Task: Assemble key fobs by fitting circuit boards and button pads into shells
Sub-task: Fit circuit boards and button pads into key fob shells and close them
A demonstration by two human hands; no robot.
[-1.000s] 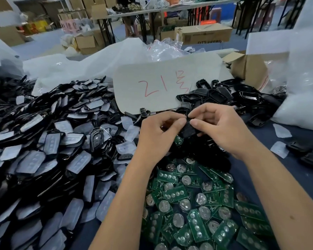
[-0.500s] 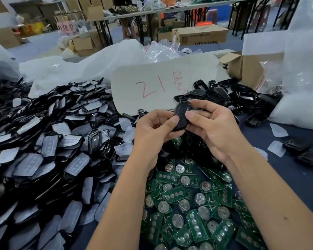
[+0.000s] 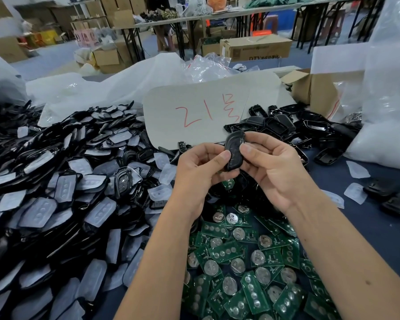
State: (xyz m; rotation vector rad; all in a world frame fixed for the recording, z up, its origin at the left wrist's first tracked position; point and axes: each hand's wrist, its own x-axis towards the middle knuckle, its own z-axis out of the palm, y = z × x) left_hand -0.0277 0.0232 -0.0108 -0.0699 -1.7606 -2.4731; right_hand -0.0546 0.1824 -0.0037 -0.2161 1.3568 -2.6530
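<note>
Gripped between both hands above the bench: a black shell (image 3: 233,150), stood nearly upright, pinched by the left hand (image 3: 200,168) with thumb against its lower left edge and by the right hand (image 3: 271,167) with thumb pressed on its face and fingers curled behind the top. Judged as the closing or checking stage of one fob; whether board and pad sat inside could not be told, the interior being turned away. Called for next, probably: a firm squeeze along the seam, then release onto a finished heap and a fresh pick-up. Directly beneath the hands, heaped green circuit boards (image 3: 247,269) with coin cells showing; to the left, a broad pile of translucent button pads (image 3: 39,211) mixed with dark shell halves; behind the right hand, empty black shell frames (image 3: 277,122) lying loose. Further back, a card marked in red (image 3: 194,114), clear plastic bags (image 3: 388,93) and a cardboard box (image 3: 255,48). Nothing lay between the hands and the parts; crowded, overlapping piles likely to make single-piece picking fiddly.
</note>
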